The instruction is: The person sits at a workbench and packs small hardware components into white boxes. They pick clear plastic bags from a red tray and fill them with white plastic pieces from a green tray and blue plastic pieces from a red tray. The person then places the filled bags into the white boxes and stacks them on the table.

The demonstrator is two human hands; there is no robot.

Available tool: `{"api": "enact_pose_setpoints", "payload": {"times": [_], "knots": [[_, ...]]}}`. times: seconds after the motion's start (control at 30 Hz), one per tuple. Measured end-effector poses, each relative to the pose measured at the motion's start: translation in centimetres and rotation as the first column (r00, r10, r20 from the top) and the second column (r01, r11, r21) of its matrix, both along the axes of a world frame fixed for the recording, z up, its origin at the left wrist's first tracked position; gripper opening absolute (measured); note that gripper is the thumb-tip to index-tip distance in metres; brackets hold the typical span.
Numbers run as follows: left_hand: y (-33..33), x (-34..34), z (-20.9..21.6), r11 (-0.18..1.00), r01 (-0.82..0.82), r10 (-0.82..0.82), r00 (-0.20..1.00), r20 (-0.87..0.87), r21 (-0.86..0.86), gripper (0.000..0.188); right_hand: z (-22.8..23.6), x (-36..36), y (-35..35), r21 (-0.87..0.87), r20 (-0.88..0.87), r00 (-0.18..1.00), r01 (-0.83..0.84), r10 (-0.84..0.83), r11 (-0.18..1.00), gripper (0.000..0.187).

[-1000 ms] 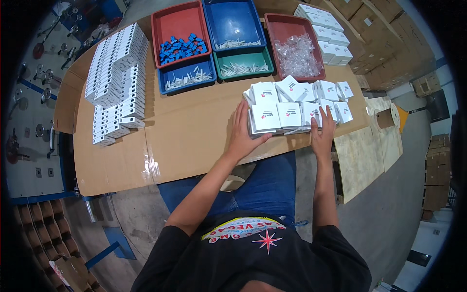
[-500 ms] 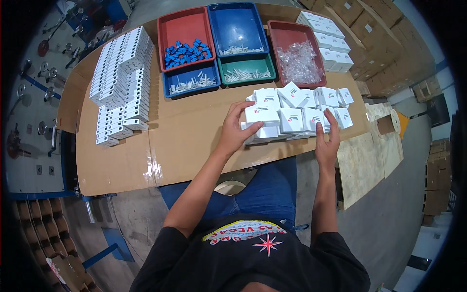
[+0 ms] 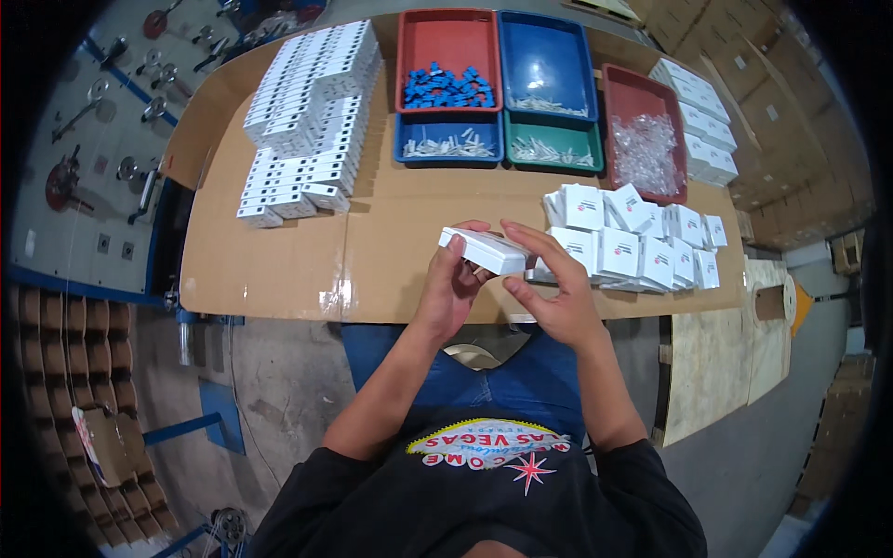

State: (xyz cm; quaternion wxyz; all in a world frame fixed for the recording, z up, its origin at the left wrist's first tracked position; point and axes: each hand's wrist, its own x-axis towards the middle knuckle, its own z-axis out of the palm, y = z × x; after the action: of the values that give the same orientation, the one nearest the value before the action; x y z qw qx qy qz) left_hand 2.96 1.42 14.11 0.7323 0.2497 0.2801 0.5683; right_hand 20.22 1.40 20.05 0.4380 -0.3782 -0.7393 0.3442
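A small flat white box (image 3: 486,252) is held above the near edge of the cardboard-covered table, tilted with a narrow side toward me. My left hand (image 3: 443,296) grips its left end, thumb on the near side and fingers behind and below. Around the right end curve the fingers and thumb of my right hand (image 3: 566,302); the fingertips appear to touch it. Just right of my hands lies a loose pile of similar white boxes (image 3: 618,251) with small red and black print on top.
Neat stacks of white boxes (image 3: 312,112) stand at the left, more (image 3: 702,121) at the far right. Between them sit a red tray (image 3: 446,42) of blue parts, blue (image 3: 544,56) and green (image 3: 555,130) trays of small white pieces, and a red tray (image 3: 642,88) of clear plastic bits.
My left hand has lifted a white box off the pile and brought it left and nearer. My right hand has left the pile and come to the box's right end. The view has shifted left.
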Motion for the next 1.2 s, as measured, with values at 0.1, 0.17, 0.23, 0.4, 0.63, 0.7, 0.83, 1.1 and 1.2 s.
{"api": "enact_pose_setpoints", "payload": {"times": [0.1, 0.17, 0.23, 0.4, 0.63, 0.7, 0.83, 1.1, 1.2], "knots": [[-0.5, -0.6, -0.2, 0.997, -0.034, 0.037, 0.998, -0.051, 0.063, 0.062, -0.4, -1.7, -0.2, -0.013, -0.030, 0.998, -0.050, 0.050, 0.999, 0.044], [-0.8, -0.8, 0.0, 0.996, -0.046, 0.051, 0.995, -0.080, 0.071, 0.063, -1.0, -2.2, 0.1, 0.105, 0.042, 0.999, -0.032, 0.028, 0.994, 0.046], [-1.2, -0.2, 0.3, 0.982, -0.170, 0.174, 0.984, -0.049, 0.083, 0.058, -1.3, -2.8, 0.1, 0.132, 0.033, 0.999, -0.023, 0.019, 0.991, 0.047], [-0.5, 0.0, 1.0, 0.825, -0.546, 0.549, 0.836, 0.021, 0.144, 0.049, -2.2, -4.1, -1.1, 0.055, -0.079, 0.996, -0.034, 0.039, 0.998, 0.036], [0.5, -1.5, 1.6, 0.801, -0.595, 0.597, 0.802, -0.020, 0.059, 0.059, -2.8, -5.9, -2.2, 0.176, -0.031, 0.999, -0.023, 0.029, 0.984, 0.036], [0.4, -1.5, 2.1, 0.790, -0.612, 0.612, 0.791, 0.013, 0.046, 0.061, -2.8, -6.4, -2.1, 0.203, -0.047, 0.998, -0.021, 0.031, 0.979, 0.040], [0.7, -1.9, 2.2, 0.774, -0.633, 0.630, 0.773, 0.080, 0.019, 0.060, -2.9, -7.4, -2.4, 0.277, -0.030, 1.000, 0.012, -0.004, 0.961, 0.040], [1.4, -3.2, -0.1, 0.820, -0.515, 0.563, 0.804, 0.191, -0.250, 0.051, -2.2, -7.8, -2.1, 0.199, 0.054, 0.998, -0.028, 0.018, 0.980, 0.048], [1.6, -3.1, -0.5, 0.838, -0.321, 0.492, 0.794, 0.358, -0.441, 0.043, -1.2, -7.5, -1.9, 0.006, -0.123, 0.992, -0.020, 0.021, 1.000, 0.051]]}}
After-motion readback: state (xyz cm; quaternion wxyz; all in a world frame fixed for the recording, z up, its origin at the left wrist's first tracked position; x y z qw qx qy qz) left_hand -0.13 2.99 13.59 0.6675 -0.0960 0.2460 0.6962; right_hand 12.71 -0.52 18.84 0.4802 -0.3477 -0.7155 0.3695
